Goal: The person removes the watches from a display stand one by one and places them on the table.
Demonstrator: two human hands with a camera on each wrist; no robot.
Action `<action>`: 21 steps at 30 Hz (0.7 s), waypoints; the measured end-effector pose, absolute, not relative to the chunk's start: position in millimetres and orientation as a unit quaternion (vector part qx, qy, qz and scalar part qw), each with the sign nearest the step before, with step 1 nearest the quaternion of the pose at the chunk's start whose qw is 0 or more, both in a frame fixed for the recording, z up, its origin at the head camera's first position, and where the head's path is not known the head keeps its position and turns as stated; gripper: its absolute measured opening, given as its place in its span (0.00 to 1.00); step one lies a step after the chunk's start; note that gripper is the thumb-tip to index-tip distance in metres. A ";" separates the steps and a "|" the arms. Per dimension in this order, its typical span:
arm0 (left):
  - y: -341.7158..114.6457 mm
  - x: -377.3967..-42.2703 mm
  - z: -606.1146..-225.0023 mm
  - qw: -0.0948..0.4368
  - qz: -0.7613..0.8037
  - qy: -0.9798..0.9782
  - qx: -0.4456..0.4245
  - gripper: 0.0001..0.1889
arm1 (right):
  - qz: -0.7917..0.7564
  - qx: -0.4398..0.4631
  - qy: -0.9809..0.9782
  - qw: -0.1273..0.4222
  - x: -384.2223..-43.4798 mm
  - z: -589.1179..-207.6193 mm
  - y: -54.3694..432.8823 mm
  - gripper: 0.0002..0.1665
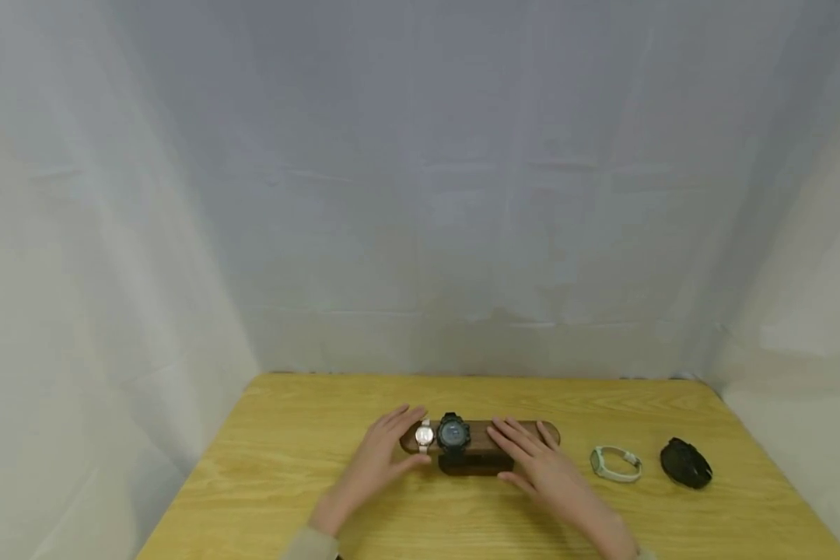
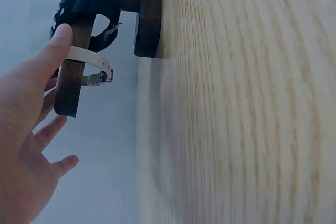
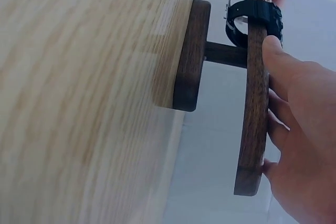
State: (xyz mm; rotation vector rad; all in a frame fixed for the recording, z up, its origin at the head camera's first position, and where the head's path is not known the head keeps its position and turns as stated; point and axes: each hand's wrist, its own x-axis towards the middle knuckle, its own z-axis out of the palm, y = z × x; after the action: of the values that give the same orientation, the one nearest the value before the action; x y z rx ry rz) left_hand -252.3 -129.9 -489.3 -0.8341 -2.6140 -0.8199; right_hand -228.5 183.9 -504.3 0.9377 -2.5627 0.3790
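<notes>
Table [image 1: 273,443] carries stand [image 1: 479,441], pale watch [image 1: 616,476] and black object [image 1: 685,463].

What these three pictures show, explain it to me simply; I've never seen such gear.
There is no robot here, only a person's bare left hand and right hand. A camera on the head takes the wide picture; one on each wrist takes the others. On the wooden table is a dark wooden stand bearing a white-strapped watch and a black watch. To the right lie a pale watch and a dark item, probably another watch. The left hand is at the stand's left end, and the right hand's fingers lie over its right part. Neither hand holds a watch clear of it.
</notes>
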 end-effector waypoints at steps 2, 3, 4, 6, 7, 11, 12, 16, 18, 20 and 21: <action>-131.0 -254.0 -489.4 0.126 -0.289 -0.903 -0.290 0.39 | 0.142 0.333 -0.913 0.187 -228.5 -504.7 183.6 0.42; -131.3 -254.7 -489.7 0.120 -0.291 -0.904 -0.291 0.39 | 0.145 0.333 -0.913 0.186 -228.4 -504.7 183.3 0.41; -131.3 -255.5 -490.1 0.114 -0.293 -0.903 -0.291 0.39 | 0.147 0.333 -0.913 0.186 -228.3 -504.7 183.2 0.41; -131.1 -256.9 -490.7 0.100 -0.300 -0.902 -0.293 0.39 | 0.151 0.331 -0.912 0.187 -228.0 -504.5 183.0 0.42; -130.8 -257.6 -491.0 0.095 -0.301 -0.902 -0.294 0.40 | 0.154 0.330 -0.912 0.187 -227.8 -504.5 182.8 0.42; -130.3 -259.7 -491.6 0.087 -0.304 -0.901 -0.297 0.39 | 0.159 0.327 -0.913 0.186 -227.9 -505.3 182.5 0.42; -130.3 -260.3 -491.6 0.087 -0.304 -0.901 -0.297 0.39 | 0.159 0.327 -0.913 0.186 -228.1 -505.6 182.5 0.42; -130.7 -262.7 -492.5 0.100 -0.299 -0.898 -0.306 0.39 | 0.162 0.327 -0.913 0.184 -228.5 -506.5 182.7 0.42; -130.9 -263.5 -492.4 0.105 -0.298 -0.896 -0.311 0.39 | 0.163 0.328 -0.913 0.181 -228.6 -506.4 182.8 0.42; -130.8 -264.4 -492.5 0.113 -0.293 -0.895 -0.318 0.39 | 0.167 0.327 -0.913 0.177 -228.7 -506.3 183.0 0.41; -130.9 -264.7 -492.6 0.116 -0.290 -0.894 -0.320 0.39 | 0.168 0.326 -0.914 0.175 -228.8 -506.4 183.0 0.41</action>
State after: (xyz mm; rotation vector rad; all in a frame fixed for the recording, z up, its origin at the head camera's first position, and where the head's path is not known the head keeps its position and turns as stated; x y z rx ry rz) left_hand -264.7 -130.9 -492.6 -0.9361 -2.6201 -0.8506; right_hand -228.8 183.0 -506.4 0.9244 -2.5882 0.4766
